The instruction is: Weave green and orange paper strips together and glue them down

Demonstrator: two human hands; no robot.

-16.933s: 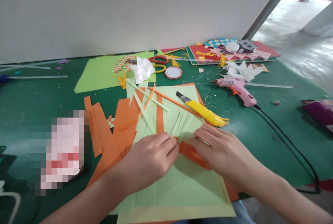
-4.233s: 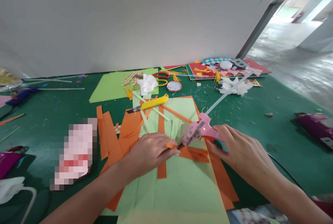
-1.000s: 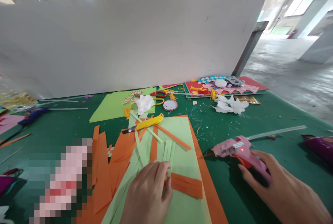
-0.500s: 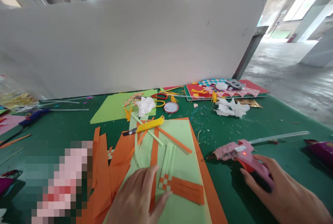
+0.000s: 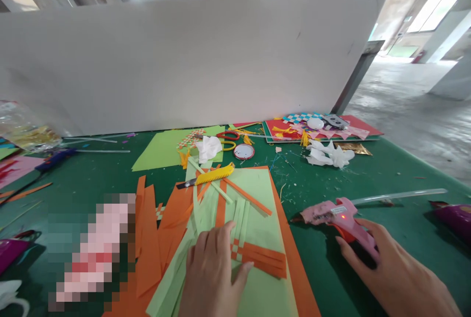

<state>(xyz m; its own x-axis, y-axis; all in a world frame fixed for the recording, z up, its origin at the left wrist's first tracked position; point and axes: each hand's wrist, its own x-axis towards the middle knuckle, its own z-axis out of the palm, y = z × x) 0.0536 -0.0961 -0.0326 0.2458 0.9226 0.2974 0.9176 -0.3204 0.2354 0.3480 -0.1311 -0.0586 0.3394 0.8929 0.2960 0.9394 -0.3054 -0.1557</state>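
My left hand (image 5: 213,268) lies over a small weave of orange and light green paper strips (image 5: 261,258), its fingers stretched and thumb apart. Its fingertips rest at the woven corner and partly hide it. Beneath is a light green sheet (image 5: 253,184) on top of orange paper (image 5: 305,287). Loose green strips (image 5: 165,277) stick out by the left wrist. At the right, my right hand (image 5: 401,263) is wrapped round the handle of a pink hot glue gun (image 5: 338,214). The gun's nozzle points left, a red light glows on it, and a clear glue stick (image 5: 401,196) sticks out of its back.
A yellow utility knife (image 5: 213,175) with its blade out lies on the sheet's far end. Behind it are scissors (image 5: 228,146), crumpled tissue (image 5: 209,149) and a round tin (image 5: 244,151). A purple object (image 5: 452,219) sits far right. A white board (image 5: 184,66) stands behind the table.
My left hand has moved right and forward onto the woven strips, and their orange ends have spread a little. My right hand keeps hold of the glue gun, its handle shifted slightly left.
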